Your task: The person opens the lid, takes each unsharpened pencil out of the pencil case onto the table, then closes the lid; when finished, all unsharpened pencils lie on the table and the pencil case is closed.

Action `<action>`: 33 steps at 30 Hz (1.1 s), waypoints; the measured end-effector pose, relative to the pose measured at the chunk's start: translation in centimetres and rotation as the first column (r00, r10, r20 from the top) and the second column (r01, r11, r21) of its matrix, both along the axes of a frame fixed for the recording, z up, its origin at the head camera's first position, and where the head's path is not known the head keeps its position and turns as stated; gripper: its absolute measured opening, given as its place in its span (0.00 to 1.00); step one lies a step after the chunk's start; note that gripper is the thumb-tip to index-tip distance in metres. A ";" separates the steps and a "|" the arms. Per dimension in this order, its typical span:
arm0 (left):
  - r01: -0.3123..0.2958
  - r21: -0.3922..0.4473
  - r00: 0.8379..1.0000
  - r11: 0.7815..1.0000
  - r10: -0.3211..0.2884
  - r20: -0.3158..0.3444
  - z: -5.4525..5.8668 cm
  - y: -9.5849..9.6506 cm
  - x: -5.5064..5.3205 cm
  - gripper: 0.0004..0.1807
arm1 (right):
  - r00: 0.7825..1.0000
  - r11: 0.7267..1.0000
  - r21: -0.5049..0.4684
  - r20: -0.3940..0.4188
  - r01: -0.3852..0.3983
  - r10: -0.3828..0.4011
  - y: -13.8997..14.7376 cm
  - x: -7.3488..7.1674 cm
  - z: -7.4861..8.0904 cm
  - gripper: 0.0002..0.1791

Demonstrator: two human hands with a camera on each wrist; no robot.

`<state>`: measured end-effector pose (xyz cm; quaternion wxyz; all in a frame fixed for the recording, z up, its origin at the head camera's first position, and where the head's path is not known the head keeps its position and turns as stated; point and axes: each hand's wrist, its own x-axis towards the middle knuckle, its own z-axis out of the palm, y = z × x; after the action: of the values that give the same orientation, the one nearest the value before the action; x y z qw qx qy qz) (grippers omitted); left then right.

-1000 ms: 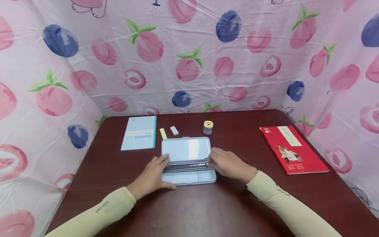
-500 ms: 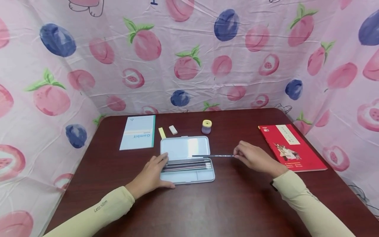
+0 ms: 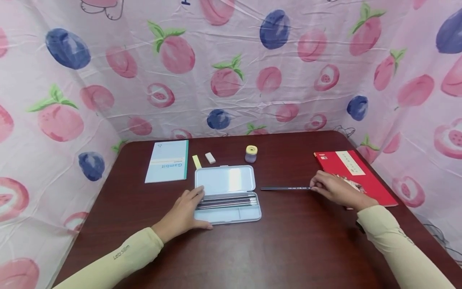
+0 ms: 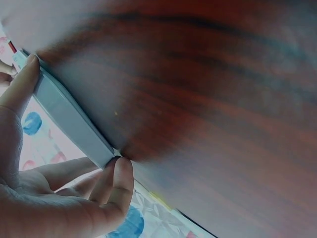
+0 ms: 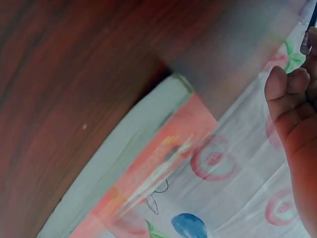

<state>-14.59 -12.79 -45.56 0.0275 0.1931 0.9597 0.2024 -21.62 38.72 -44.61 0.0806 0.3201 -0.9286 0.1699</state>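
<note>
My left hand (image 3: pixel 180 216) grips the left end of a light blue pencil case (image 3: pixel 218 217), which lies with its lid laid back on the table. In the left wrist view the thumb and curled fingers span the case's end wall (image 4: pixel 74 121). Several dark pencils (image 3: pixel 227 201) lie side by side in the case's rear compartment. To the right of the case, my right hand (image 3: pixel 335 190) pinches the right end of one dark pencil (image 3: pixel 285 188). That pencil lies level, pointing left toward the case. The right hand overlaps a red book (image 3: pixel 377 188).
Behind the case are a white eraser (image 3: pixel 210 158), a yellow strip (image 3: pixel 197 161) and a small yellow-topped jar (image 3: pixel 251 154). A pale blue notebook (image 3: pixel 167 162) lies at the back left of the dark red table (image 3: pixel 231 257). A fruit-patterned curtain (image 3: pixel 245 108) surrounds the table.
My right hand has drawn a pencil out of the case and carried it right, toward the red book. The left hand has stayed on the case's left end.
</note>
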 end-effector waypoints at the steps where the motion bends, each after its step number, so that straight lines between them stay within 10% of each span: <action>1: 0.001 0.001 1.000 1.000 -0.001 0.000 0.0 0.0 0.0 0.62 | 1.000 1.000 0.001 0.017 0.000 0.000 0.0 -0.2 -0.1 0.14; 11: 0.005 0.011 1.000 1.000 -0.005 0.004 -0.1 -0.1 0.1 0.62 | 0.987 0.996 0.069 0.146 0.053 -0.063 -0.3 -1.8 -1.1 0.12; 23: 0.000 -0.002 1.000 1.000 0.000 0.006 -0.1 -0.1 -0.1 0.62 | 0.996 0.995 0.051 0.027 0.082 -0.083 -1.2 -1.9 -0.5 0.15; 33: -0.003 0.004 1.000 1.000 0.003 0.013 0.0 -0.2 0.0 0.62 | 0.997 0.993 -0.104 -0.051 0.055 -0.060 -8.1 -0.1 1.1 0.12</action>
<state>-14.58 -12.98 -45.56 0.0329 0.1907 0.9594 0.2054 -21.76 30.66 -43.53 0.1267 0.2931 -0.9249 0.2064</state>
